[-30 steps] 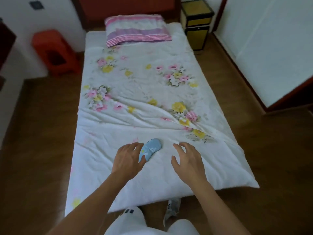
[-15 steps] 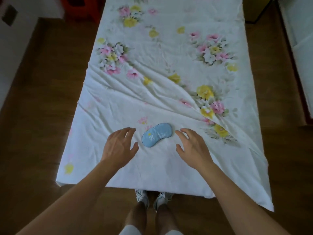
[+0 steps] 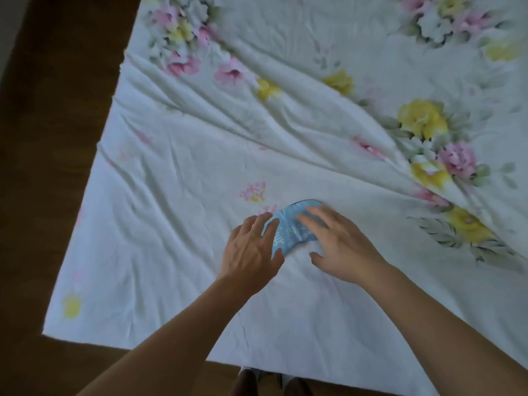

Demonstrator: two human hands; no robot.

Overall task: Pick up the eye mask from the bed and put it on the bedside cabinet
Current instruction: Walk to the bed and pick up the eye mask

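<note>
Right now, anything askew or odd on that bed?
Only the floral sheet: it is rumpled, with long diagonal creases running from upper left to lower right. The blue eye mask lies at a slant between the left hand and right hand, both touching it. No damage or spill visible.

light: dim, soft, bluish | shadows: faint in folds of the bed sheet [image 3: 200,155] | blur: motion blur on right hand [image 3: 340,247] | floor [image 3: 51,138]: very dark | edges: wide-angle bending
</note>
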